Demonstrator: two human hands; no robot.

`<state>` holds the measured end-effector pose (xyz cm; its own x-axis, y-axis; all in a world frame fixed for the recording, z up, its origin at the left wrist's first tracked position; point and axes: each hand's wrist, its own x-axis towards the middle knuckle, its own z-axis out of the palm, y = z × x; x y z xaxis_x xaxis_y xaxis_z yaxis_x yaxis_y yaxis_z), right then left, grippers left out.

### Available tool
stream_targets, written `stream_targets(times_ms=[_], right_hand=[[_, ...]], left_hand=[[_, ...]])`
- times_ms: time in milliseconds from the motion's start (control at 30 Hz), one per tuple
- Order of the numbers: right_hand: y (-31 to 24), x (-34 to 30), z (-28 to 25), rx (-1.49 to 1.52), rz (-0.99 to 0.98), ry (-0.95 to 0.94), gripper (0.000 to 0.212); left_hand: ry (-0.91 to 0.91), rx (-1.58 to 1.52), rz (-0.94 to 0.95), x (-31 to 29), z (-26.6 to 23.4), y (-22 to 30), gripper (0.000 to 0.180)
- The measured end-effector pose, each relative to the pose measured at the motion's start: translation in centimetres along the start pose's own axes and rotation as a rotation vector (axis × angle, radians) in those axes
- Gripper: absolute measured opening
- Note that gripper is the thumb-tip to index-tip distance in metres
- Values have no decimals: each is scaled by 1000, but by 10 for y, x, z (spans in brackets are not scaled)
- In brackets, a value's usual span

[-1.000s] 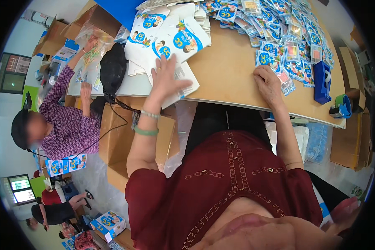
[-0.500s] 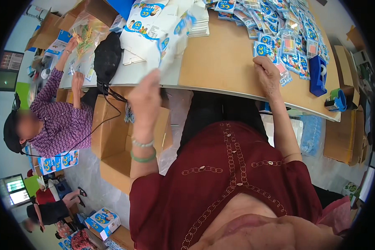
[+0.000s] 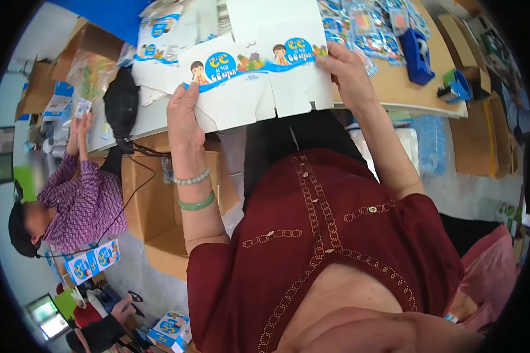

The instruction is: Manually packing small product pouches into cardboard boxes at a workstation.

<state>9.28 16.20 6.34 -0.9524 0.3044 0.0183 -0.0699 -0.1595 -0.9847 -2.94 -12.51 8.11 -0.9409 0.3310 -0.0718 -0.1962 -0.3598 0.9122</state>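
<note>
A flat, white cardboard box blank (image 3: 253, 97) with blue printed panels and cut flaps is stretched between my two hands, above the table's near edge. My left hand (image 3: 185, 120) pinches its left end, thumb on the printed face. At the other end, my right hand (image 3: 352, 76) grips the right edge, thumb in front and the other fingers partly hidden behind. More white and blue blanks (image 3: 159, 44) lie on the table behind it at the left. A heap of small blue and clear packets (image 3: 371, 38) is spread at the far right.
On the table's right stand a blue tape dispenser (image 3: 417, 56) and a blue-green roll holder (image 3: 455, 87). A black bag (image 3: 121, 109) hangs near the left edge, above an open carton (image 3: 153, 206). At far left, a co-worker in a purple patterned shirt (image 3: 88, 197) holds a small packet (image 3: 83, 107).
The box blank, blurred in my raised left hand before, is now spread before me. My right hand has left the table beside the packets and taken hold of its right end.
</note>
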Motion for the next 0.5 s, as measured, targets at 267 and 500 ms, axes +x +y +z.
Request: stream_targets(times_ms=[267, 500], right_hand=[[7, -3, -20, 205, -118, 187, 26], [-10, -22, 1, -360, -649, 276, 12]], left_hand=[[-108, 80, -61, -7, 17, -5, 20], [-186, -278, -214, -34, 29, -26, 49]])
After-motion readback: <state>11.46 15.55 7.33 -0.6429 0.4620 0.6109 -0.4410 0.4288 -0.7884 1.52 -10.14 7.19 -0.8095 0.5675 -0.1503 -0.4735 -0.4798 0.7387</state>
